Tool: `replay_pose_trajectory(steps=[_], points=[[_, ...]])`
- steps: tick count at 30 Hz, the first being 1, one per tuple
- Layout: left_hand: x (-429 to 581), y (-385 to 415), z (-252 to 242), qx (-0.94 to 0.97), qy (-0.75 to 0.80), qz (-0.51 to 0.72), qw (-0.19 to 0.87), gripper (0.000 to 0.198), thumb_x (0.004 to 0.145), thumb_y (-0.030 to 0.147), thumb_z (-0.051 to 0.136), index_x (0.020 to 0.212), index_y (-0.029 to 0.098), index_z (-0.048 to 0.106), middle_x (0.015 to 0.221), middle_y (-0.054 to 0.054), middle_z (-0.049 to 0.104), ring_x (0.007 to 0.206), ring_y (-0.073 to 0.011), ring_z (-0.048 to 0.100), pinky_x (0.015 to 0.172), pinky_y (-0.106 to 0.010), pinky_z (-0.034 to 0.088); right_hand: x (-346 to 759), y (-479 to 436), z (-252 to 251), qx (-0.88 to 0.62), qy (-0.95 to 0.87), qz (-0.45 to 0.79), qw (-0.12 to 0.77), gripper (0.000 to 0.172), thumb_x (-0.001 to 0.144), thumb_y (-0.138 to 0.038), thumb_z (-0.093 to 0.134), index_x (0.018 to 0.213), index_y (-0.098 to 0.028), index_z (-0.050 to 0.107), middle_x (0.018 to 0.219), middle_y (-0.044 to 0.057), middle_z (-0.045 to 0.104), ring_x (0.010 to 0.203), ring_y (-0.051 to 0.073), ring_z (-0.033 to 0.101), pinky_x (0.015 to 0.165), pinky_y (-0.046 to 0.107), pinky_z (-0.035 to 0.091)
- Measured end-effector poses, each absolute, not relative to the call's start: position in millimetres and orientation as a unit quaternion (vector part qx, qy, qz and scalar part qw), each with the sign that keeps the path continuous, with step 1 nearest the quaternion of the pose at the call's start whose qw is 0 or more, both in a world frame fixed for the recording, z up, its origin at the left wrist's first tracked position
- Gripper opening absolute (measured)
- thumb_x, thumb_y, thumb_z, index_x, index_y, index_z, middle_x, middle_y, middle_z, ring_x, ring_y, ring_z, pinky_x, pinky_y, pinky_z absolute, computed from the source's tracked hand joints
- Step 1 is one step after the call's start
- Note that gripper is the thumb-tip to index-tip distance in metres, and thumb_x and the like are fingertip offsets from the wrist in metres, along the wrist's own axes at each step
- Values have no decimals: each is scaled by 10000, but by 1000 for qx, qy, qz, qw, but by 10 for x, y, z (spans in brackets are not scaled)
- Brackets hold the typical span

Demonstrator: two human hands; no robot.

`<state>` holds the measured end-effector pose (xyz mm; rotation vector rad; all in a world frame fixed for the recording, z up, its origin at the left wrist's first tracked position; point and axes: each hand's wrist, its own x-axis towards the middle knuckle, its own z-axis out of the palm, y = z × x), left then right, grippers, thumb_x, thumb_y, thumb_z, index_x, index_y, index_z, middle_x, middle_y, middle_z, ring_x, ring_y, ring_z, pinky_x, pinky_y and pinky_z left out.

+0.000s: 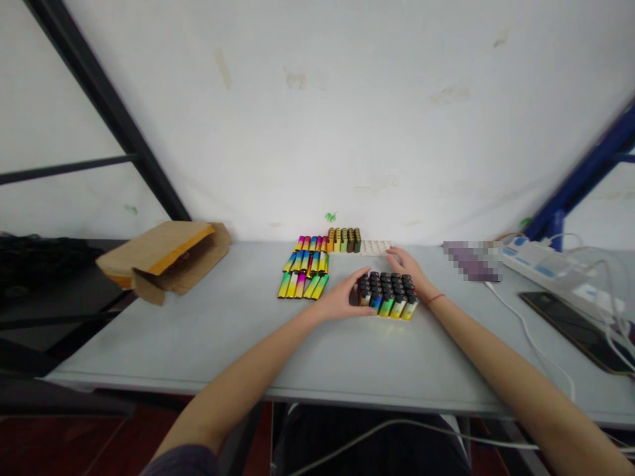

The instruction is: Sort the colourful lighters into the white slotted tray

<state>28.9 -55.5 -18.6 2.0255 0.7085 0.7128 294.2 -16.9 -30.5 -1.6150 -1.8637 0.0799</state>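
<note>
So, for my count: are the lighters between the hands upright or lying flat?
Upright: the lighters stand in a tight block, black tops up, between the left hand and right hand.

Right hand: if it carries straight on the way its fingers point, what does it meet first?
Probably the white tray just beyond the right hand's fingertips, though depth is hard to judge from this view.

Room runs along the table's near edge (248,382); lighter rows (305,272) block the far side (tightly packed)
</note>
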Motion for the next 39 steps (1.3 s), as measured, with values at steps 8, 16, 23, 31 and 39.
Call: replay_pose_trajectory(steps=[8, 16, 23, 31, 39], points=[[244, -540, -116, 754, 306, 326, 481, 1070, 747, 394, 859, 1641, 156, 321, 1502, -190, 591, 1365, -318, 599, 1198, -467, 435, 3164, -979, -237, -519, -678, 360, 375, 1033, 931, -736, -193, 1576, -220, 427, 1406, 169, 694, 1323, 301, 648, 1099, 515, 506], [213, -486, -174, 769, 324, 324, 446, 690, 787, 386, 833, 1397, 178, 587, 1337, -133, 682, 1183, -267, 669, 1052, -417, 537, 3140, -1142, -256, -446, -777, 329, 299, 1169, 757, -892, 636, 1618, -154, 352, 1590, 211, 513, 1457, 399, 498, 1205, 551, 405], [266, -483, -227, 780, 316, 306, 445, 532, 755, 421, 834, 1175, 162, 637, 1062, -71, 701, 854, -186, 659, 815, -345, 560, 3062, -1155, -322, -446, -774, 294, 340, 1241, 682, -618, 896, 1658, -190, 259, 1611, 212, 477, 1489, 403, 460, 1257, 571, 317], [364, -533, -219, 760, 343, 365, 414, 405, 763, 303, 737, 1124, 187, 596, 1056, -44, 671, 940, -199, 644, 888, -341, 534, 3016, -1172, -295, -455, -761, 295, 356, 1069, 694, -548, 897, 1566, -180, 400, 1519, 199, 580, 1401, 389, 563, 1216, 559, 399], [349, -511, -207, 767, 318, 371, 416, 458, 800, 313, 722, 1209, 189, 558, 1145, -70, 690, 1064, -224, 651, 990, -359, 512, 2970, -1202, -245, -464, -749, 301, 365, 979, 676, -528, 898, 1484, -155, 491, 1449, 195, 635, 1346, 384, 610, 1186, 542, 443]])
